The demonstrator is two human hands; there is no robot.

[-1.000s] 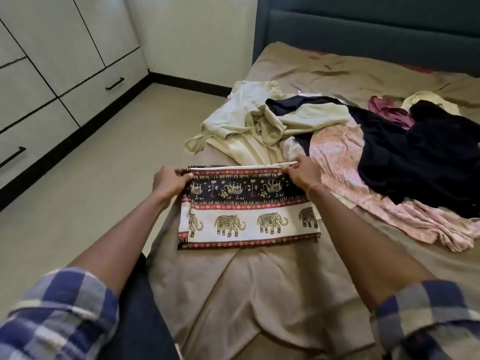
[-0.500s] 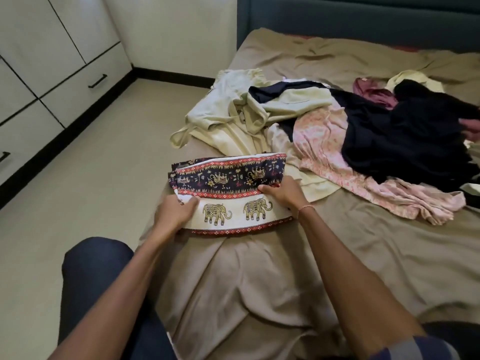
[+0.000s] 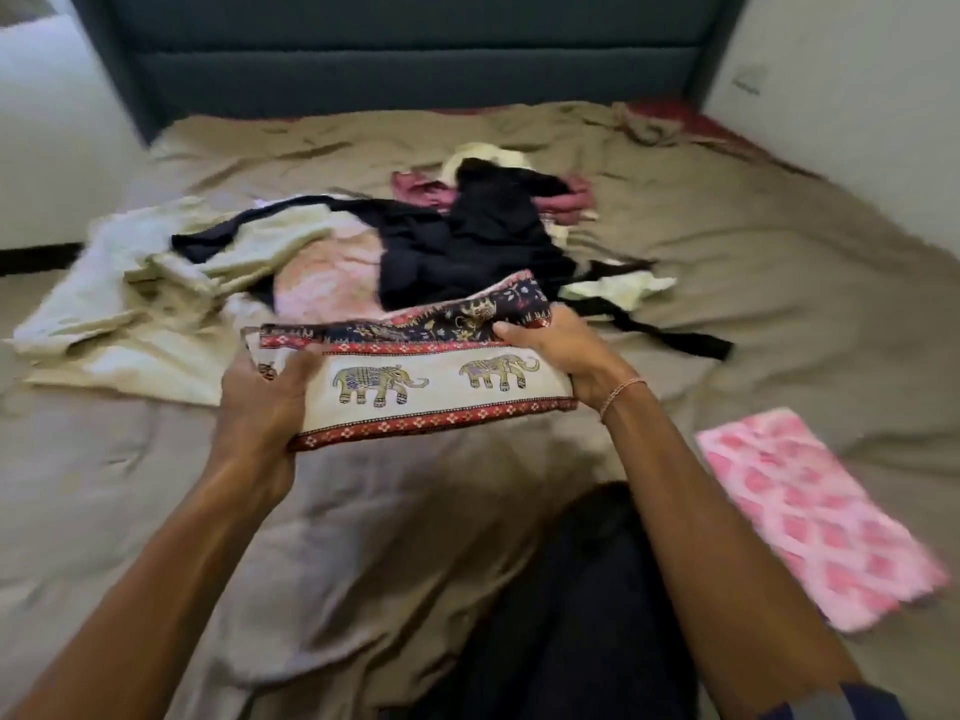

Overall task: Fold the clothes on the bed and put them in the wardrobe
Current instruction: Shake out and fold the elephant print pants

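A folded elephant-print cloth [image 3: 431, 387], white with red borders and a dark band, is lifted just above the bed. My left hand [image 3: 265, 402] grips its left end, thumb on top. Its right end is held by my right hand [image 3: 561, 356], fingers curled round the edge. Behind it lies a heap of unfolded clothes: a cream garment [image 3: 156, 288], a pale pink one [image 3: 327, 283], a black one [image 3: 467, 246] and a maroon one [image 3: 561, 200]. A folded pink patterned cloth [image 3: 815, 517] lies flat on the bed at the right.
The bed has a rumpled tan sheet [image 3: 779, 241] and a dark teal headboard [image 3: 415, 65]. A white wall [image 3: 857, 122] runs along the bed's right side. Floor shows at the far left. My dark-trousered knee [image 3: 587, 589] rests on the bed's near edge.
Both hands have lifted the folded elephant cloth off the sheet. My view has swung right, so the wardrobe doors are out of sight and the folded pink cloth has come into view.
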